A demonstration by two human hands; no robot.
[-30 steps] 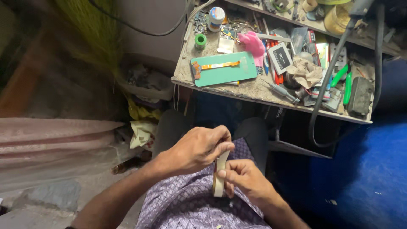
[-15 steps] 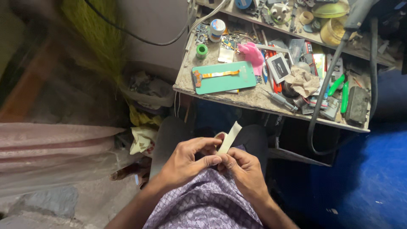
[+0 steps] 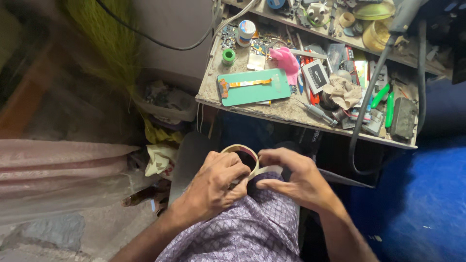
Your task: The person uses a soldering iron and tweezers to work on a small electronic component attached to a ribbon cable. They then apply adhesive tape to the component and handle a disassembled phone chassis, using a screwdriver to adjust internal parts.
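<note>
Both hands meet low in the middle of the frame, over a lap in purple patterned cloth (image 3: 252,233). The left hand (image 3: 216,187) comes up from the lower left, knuckles toward the camera, its fingers curled tight around the near rim of a tape roll (image 3: 241,149). The right hand (image 3: 296,179) enters from the lower right, palm down, with thumb and forefinger pinched on the loose tape end (image 3: 268,171). So both hands are closed, the left on the roll and the right on the strip.

The roll stands on edge, its open ring tipped up toward the camera and its hole dark. The strip runs from the roll's lower side toward the right, its long axis nearly level across the frame; it seems taut, though blur softens it. The tape is pale cream and thin, and looks papery.

Above, in the upper middle and right, a gritty bench (image 3: 291,114) is crowded with tools. A green rectangular mat (image 3: 255,90) with an orange flat cable lies at its left end, a pink rag (image 3: 286,60) just behind it. Blue floor (image 3: 417,204) fills the lower right.
</note>
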